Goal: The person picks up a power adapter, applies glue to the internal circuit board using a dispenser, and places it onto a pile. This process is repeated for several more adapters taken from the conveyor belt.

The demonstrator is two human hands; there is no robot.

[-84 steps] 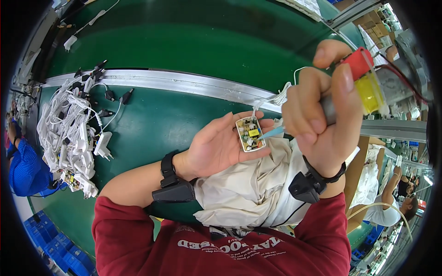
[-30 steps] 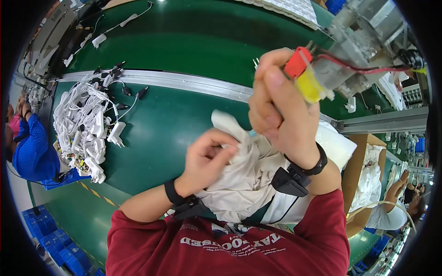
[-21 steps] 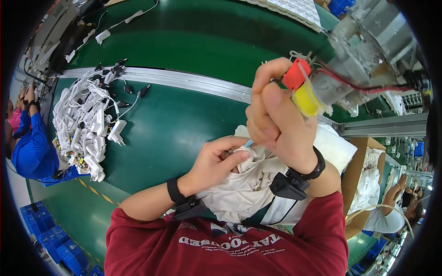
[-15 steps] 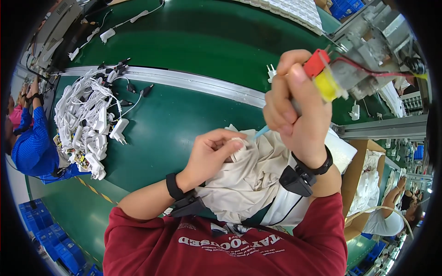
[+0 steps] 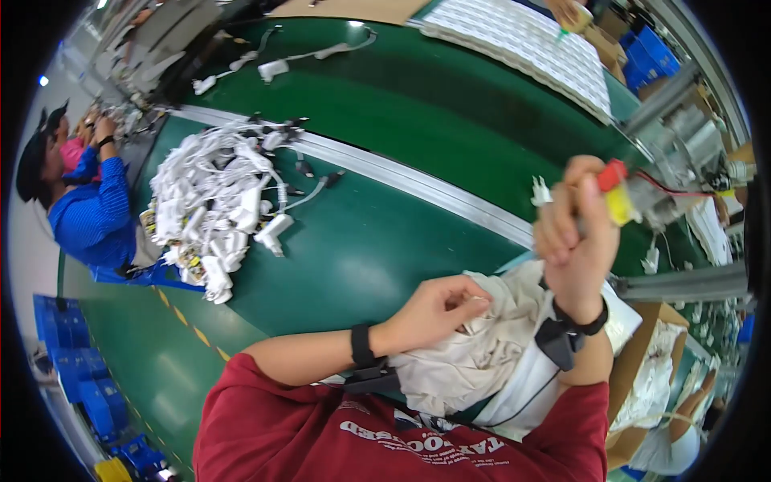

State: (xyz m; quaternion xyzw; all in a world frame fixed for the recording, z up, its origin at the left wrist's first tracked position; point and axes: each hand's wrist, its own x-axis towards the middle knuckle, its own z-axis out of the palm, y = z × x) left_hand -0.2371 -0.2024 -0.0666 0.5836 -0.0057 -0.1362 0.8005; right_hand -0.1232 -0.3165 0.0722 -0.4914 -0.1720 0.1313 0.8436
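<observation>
My right hand (image 5: 577, 241) is raised at the right, its fingers closed round a tool with a red and yellow end (image 5: 617, 191). Thin wires trail from that end, and the grip is mostly hidden in my palm. A pale blue strip (image 5: 514, 260) shows between this hand and a crumpled cream cloth (image 5: 470, 365) in front of me. At the cloth's upper left, my left hand (image 5: 438, 315) pinches a small fold of it between thumb and fingers. Whatever else lies in that pinch is hidden. Black bands with dark boxes sit on both wrists.
White adapters with tangled cables (image 5: 213, 205) are heaped at left. A metal rail (image 5: 385, 173) crosses the green bench. White trays (image 5: 514, 52) lie far right; a metal fixture (image 5: 679, 173) and cardboard box (image 5: 642, 369) stand right. Co-workers sit at both sides.
The whole view has swung, so the bench, heap and my hands appear farther right and mostly lower. My left hand stays at the cloth; my right keeps holding the tool.
</observation>
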